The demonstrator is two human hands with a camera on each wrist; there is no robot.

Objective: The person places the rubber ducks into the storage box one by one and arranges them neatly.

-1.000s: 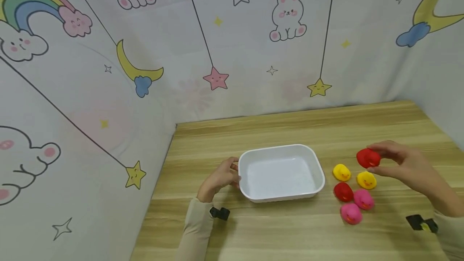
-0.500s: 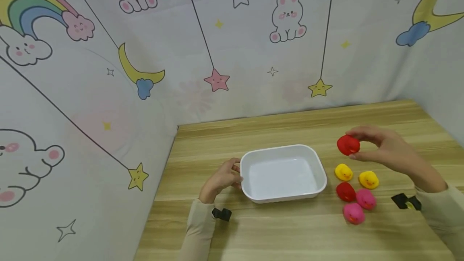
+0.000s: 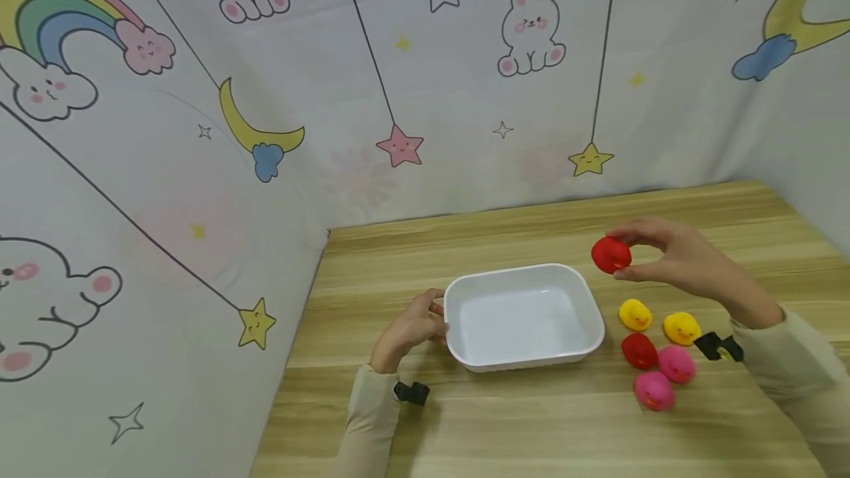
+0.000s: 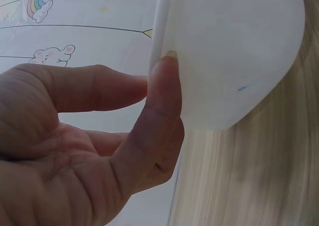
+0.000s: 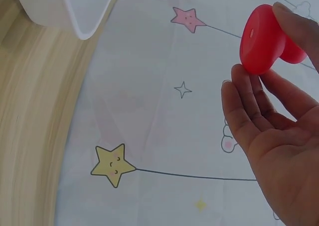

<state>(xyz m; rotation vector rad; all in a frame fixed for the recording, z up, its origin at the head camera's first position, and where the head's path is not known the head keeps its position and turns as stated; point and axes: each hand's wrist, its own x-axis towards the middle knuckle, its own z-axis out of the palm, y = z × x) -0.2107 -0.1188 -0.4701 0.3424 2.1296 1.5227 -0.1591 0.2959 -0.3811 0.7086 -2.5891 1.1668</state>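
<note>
In the head view, my right hand (image 3: 684,260) holds a red rubber duck (image 3: 610,254) between thumb and fingertips. It is raised off the table, just beyond the back right corner of a white rectangular tray (image 3: 524,366). The right wrist view has the duck (image 5: 261,39) with its flat underside facing the camera. My left hand (image 3: 413,330) is at the tray's left end. Close up in the left wrist view, thumb and finger of the left hand (image 4: 99,131) pinch the rim of the tray (image 4: 239,52). Nothing lies inside the tray.
Right of the tray, several rubber ducks sit grouped on the wooden table (image 3: 518,426): two yellow (image 3: 635,314), one red (image 3: 640,350) and two pink (image 3: 654,391). A printed cloth (image 3: 465,94) hangs behind the table and along its sides.
My right hand has carried the red rubber duck left and away from me, from above the duck group toward the tray. My left hand has stayed at the tray's left end.
</note>
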